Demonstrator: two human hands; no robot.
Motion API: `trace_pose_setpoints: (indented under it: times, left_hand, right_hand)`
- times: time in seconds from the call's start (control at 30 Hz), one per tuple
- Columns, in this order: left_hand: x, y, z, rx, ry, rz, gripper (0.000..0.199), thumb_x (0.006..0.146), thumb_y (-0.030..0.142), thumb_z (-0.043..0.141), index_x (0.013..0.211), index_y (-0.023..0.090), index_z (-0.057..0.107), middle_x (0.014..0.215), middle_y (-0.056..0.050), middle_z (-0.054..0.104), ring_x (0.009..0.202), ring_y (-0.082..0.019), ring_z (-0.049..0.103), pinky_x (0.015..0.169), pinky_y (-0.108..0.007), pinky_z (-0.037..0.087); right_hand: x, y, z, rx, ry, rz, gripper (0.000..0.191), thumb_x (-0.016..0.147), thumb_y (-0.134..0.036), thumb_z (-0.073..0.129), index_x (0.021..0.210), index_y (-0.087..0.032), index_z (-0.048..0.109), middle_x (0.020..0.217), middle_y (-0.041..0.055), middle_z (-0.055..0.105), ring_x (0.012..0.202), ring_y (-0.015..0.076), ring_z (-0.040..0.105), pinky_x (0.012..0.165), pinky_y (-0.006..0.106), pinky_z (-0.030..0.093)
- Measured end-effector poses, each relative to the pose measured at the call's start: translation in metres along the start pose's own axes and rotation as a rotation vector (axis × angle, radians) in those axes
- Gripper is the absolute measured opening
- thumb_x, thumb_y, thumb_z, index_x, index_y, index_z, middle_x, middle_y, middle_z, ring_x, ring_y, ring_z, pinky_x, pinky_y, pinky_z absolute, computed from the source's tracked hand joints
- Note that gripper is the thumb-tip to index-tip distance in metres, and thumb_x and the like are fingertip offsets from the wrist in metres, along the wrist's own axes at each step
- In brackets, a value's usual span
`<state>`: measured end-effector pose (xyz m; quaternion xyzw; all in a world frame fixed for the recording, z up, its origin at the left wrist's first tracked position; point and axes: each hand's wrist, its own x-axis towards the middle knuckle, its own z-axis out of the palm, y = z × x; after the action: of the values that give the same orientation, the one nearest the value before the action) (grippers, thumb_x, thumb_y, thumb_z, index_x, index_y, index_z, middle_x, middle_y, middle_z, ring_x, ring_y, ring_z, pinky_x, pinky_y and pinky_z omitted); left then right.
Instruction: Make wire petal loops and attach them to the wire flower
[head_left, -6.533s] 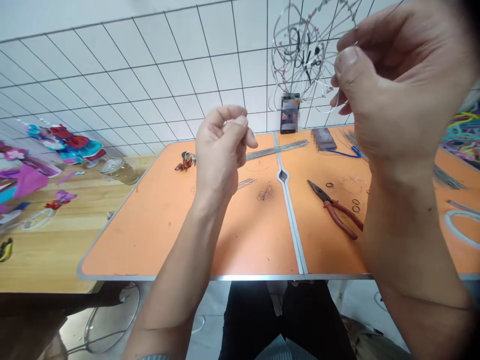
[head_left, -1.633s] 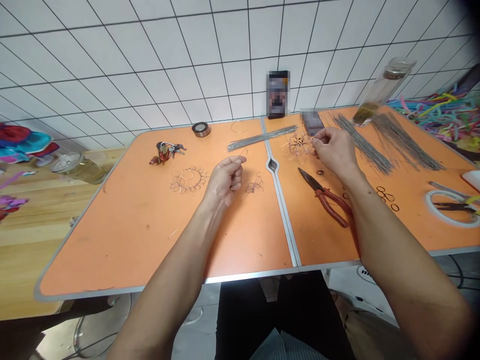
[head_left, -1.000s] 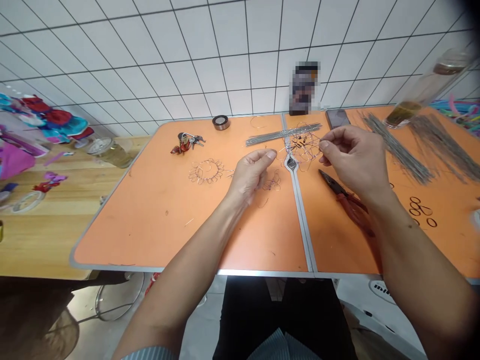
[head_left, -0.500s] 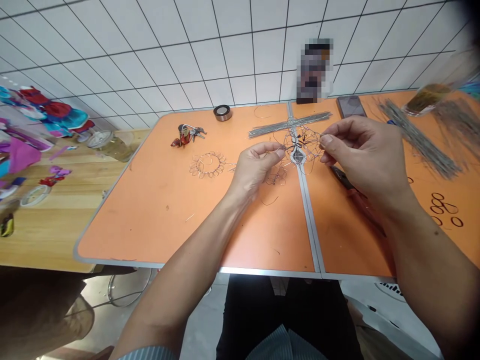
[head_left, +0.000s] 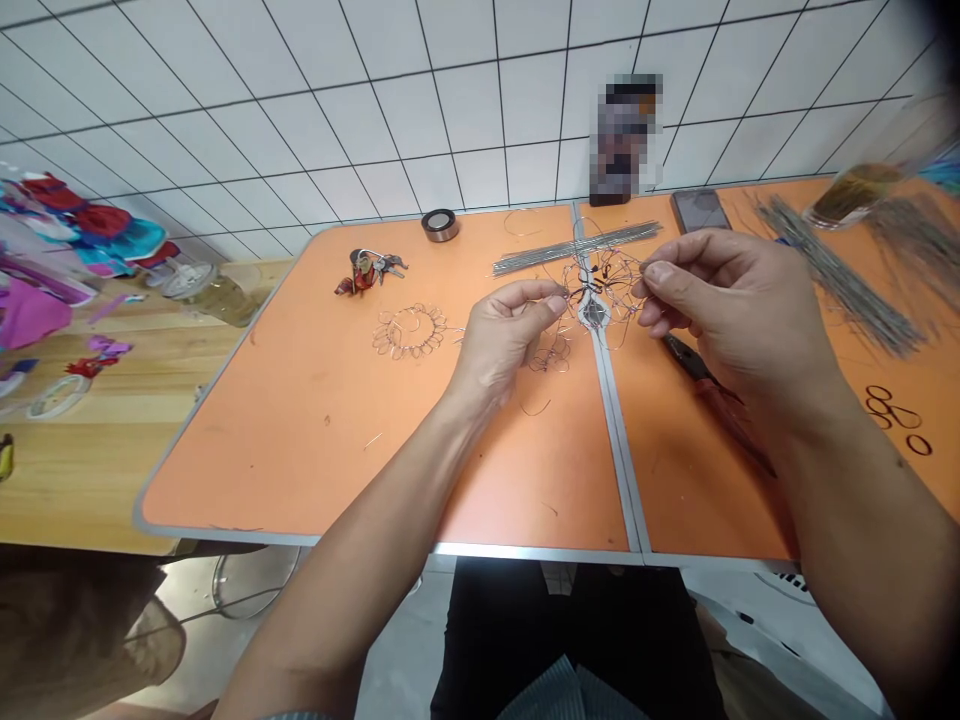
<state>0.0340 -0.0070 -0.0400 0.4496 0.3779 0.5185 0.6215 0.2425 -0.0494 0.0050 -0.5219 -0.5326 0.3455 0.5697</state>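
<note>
Reaching over the orange surface (head_left: 300, 440), the right hand (head_left: 739, 310) partly covers red-handled pliers (head_left: 724, 405). Its fingers (head_left: 670, 277) pinch the right edge of a looped wire tangle (head_left: 615, 285), which sits between both hands, over the grey seam (head_left: 619, 440). The left hand (head_left: 499, 340) brings thumb and forefinger together at the tangle's left edge; whether they grip a strand, I cannot tell. Behind lie straight wires (head_left: 547, 256), then a tape roll (head_left: 439, 225).
</note>
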Motion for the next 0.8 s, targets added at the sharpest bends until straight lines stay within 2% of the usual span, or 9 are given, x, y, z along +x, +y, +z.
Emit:
trace_pose_setpoints:
  times: [0.13,0.2,0.5,0.6,0.8]
  left_hand:
    - [-0.001,0.002,0.001,-0.002,0.025,-0.020,0.031,0.079,0.039,0.104,0.089,0.021,0.081,0.058,0.007,0.040,0.048,-0.003,0.022,0.048,-0.026,0.012]
    - [-0.002,0.003,0.002,-0.002,0.028,-0.023,0.030,0.080,0.037,0.104,0.088,0.021,0.080,0.058,0.007,0.040,0.048,-0.003,0.022,0.048,-0.026,0.012]
    - [-0.002,0.005,0.003,0.007,0.027,-0.077,0.035,0.079,0.035,0.103,0.083,0.018,0.073,0.059,0.008,0.040,0.048,-0.002,0.023,0.046,-0.023,0.013]
    - [-0.003,0.006,0.003,0.010,0.019,-0.087,0.035,0.079,0.036,0.101,0.083,0.018,0.071,0.059,0.009,0.039,0.048,-0.002,0.022,0.046,-0.022,0.013]
    - [-0.003,0.007,0.003,0.019,0.010,-0.103,0.035,0.083,0.038,0.098,0.078,0.019,0.069,0.058,0.010,0.033,0.048,-0.002,0.019,0.047,-0.024,0.010]
  right_hand:
    - [0.000,0.004,-0.002,-0.024,-0.051,0.007,0.025,0.098,-0.041,0.090,0.100,-0.020,0.078,0.094,0.0056,0.075,0.075,0.0110,0.072,0.065,0.021,0.061]
    - [0.000,0.005,-0.003,-0.028,-0.057,0.010,0.025,0.098,-0.042,0.090,0.101,-0.020,0.078,0.097,0.0065,0.076,0.079,0.0123,0.073,0.067,0.023,0.062]
    - [-0.003,-0.002,0.005,0.026,-0.004,-0.059,0.005,0.094,-0.017,0.084,0.096,-0.016,0.080,0.083,0.0014,0.075,0.067,0.0069,0.071,0.062,0.016,0.062]
    - [-0.005,-0.006,0.008,0.043,0.005,-0.074,0.006,0.092,-0.010,0.081,0.094,-0.016,0.080,0.082,0.0001,0.075,0.066,0.0060,0.071,0.061,0.014,0.061]
    - [-0.005,-0.007,0.009,0.061,-0.004,-0.054,0.008,0.090,-0.008,0.081,0.094,-0.015,0.080,0.083,0.0001,0.077,0.064,0.0057,0.071,0.060,0.014,0.061]
